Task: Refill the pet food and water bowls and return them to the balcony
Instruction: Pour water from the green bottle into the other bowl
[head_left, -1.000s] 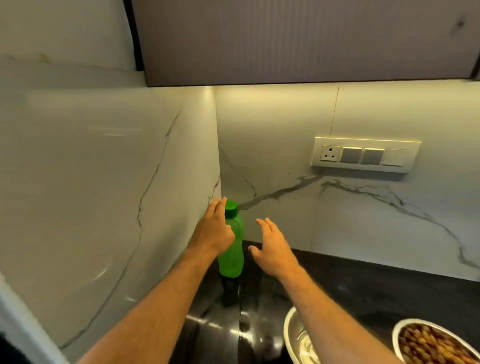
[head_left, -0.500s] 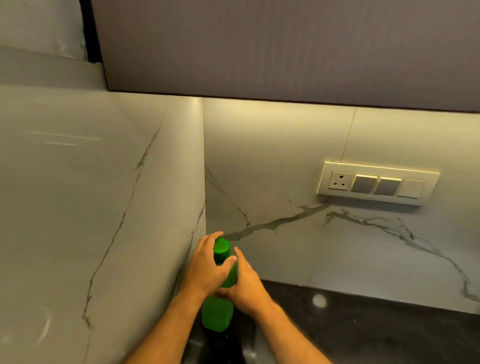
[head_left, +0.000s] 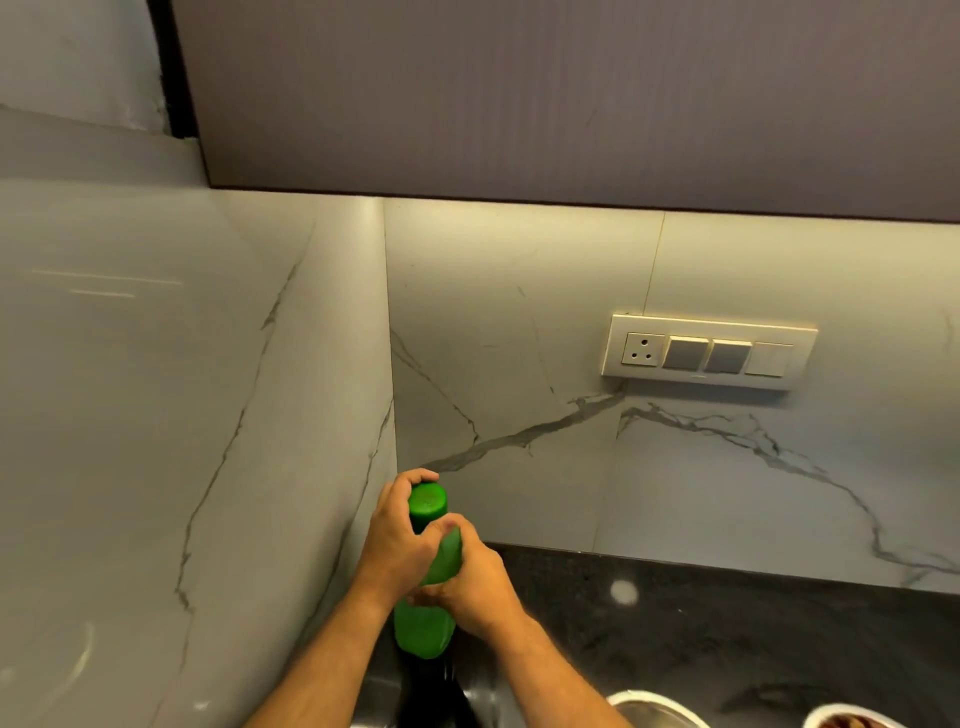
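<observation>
The green bottle (head_left: 423, 631) is held upright in the corner of the dark counter (head_left: 727, 639), with its long axis nearly vertical and its base just above or on the counter; which of the two cannot be told. The left hand (head_left: 397, 540) is curled round the cap (head_left: 427, 503), with the fingers wrapped over the top from the far side. The right hand (head_left: 475, 579) is clamped round the body just below, so the two hands touch each other. The cap lies directly inside the left fingers, so a twist about the vertical axis seems to be the step in hand. The side wall (head_left: 182, 415) is very near on the left, and little room is left there. On the right the counter is open. At the bottom edge, the rims of a steel bowl (head_left: 652, 709) and a food bowl (head_left: 852, 717) are seen, well apart from the bottle.
</observation>
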